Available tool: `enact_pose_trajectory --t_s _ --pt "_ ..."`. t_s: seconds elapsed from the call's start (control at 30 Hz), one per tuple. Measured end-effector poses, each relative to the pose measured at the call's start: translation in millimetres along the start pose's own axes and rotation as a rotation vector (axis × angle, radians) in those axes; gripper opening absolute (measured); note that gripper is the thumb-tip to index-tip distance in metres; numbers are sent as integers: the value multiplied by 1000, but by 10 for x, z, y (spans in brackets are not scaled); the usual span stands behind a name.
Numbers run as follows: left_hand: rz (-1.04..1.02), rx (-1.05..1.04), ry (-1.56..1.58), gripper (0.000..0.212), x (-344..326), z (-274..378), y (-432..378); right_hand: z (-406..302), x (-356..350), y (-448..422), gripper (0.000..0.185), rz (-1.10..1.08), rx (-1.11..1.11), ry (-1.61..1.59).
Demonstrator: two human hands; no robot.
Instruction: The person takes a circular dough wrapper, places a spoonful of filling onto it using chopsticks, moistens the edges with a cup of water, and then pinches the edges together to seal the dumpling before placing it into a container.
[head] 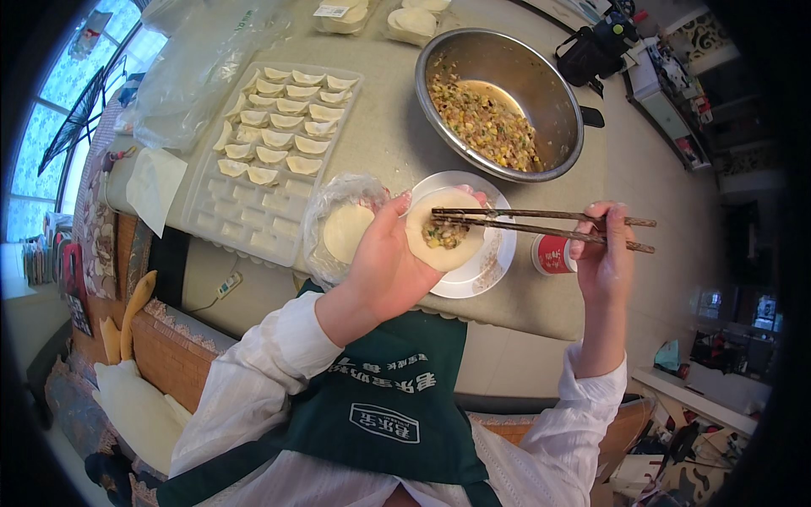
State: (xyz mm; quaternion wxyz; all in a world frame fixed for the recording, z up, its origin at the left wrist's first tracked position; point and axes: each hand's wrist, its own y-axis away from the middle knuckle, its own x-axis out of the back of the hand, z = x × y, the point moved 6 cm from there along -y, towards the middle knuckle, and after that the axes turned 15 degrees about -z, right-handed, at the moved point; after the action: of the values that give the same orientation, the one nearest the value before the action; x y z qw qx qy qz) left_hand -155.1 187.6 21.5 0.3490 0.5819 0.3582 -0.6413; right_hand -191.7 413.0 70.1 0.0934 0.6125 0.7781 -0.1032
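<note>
My left hand (pixel 386 263) holds a round dumpling wrapper (pixel 453 253) flat, with a mound of chopped filling (pixel 443 236) at its middle. Two wooden chopsticks (pixel 538 215) are in my right hand (pixel 605 244), their tips touching the filling. Beneath the wrapper stands a white plate (pixel 500 253) with a patterned rim. A steel bowl (pixel 557 95) of filling leans or sits behind it. More wrappers (pixel 347 231) lie in a plastic bag left of my left hand. Rows of folded dumplings (pixel 285 121) fill the far part of a white plastic tray (pixel 241 222).
A red and white cup (pixel 551 255) stands beside the plate, near my right hand. Packs of wrappers (pixel 412 24) lie at the table's far side. A large clear plastic bag (pixel 190 82) and a white paper sheet (pixel 155 184) lie left of the tray.
</note>
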Motion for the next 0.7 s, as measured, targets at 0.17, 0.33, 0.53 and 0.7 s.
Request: enact_pose_trajectory --t_s 0.17,0.33,0.53,0.7 --pt "0 1 -31 59 -26 1 6 75 43 -10 38 1 -34 10" --pt "-20 -14 6 60 -44 31 8 102 82 13 38 -91 -32 -60" --pt "-66 -17 30 60 -48 31 14 159 92 56 39 -44 -44 -44" --pt "-54 -27 48 60 -44 52 8 176 20 80 40 -66 -97 -6"
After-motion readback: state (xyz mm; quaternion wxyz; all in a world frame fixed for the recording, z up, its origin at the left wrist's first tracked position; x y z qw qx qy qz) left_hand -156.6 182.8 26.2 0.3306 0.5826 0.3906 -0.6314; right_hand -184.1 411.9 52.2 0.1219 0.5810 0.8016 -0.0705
